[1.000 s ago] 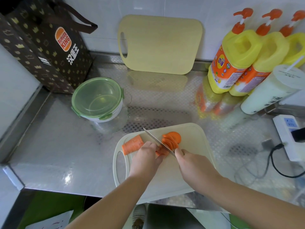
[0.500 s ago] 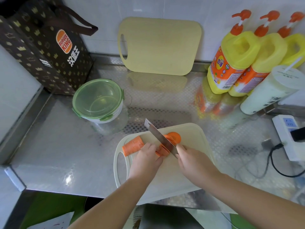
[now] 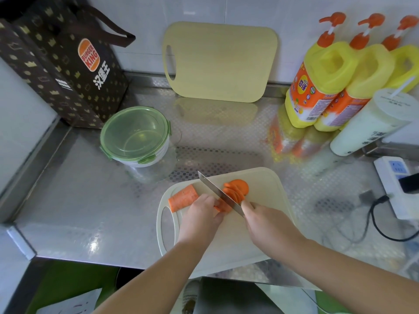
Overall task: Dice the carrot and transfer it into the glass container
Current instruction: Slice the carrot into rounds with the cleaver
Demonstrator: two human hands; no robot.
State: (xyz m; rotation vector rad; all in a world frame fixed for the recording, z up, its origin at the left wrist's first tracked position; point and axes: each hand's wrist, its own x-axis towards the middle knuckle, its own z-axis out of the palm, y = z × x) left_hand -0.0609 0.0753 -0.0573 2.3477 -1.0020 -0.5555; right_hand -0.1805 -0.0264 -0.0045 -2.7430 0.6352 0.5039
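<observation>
My right grip [image 3: 269, 223] is curled round the knife [image 3: 217, 192] handle, blade against the carrot [image 3: 223, 206]. My left grip [image 3: 201, 211], fingers bent, pins that carrot just left of the blade. Cut rounds [image 3: 237, 189] fan out to the right; carrot stub [image 3: 183, 197] lies left. All on the white cutting board [image 3: 267, 184]. Lidded glass container [image 3: 136, 134] stands apart, back-left on the bench [image 3: 79, 200].

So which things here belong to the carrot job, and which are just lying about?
Job: carrot, cut slices, knife, white cutting board, glass container.
Lying about: yellow board against the wall, paper bag, detergent bottles, drink cup, power strip.
</observation>
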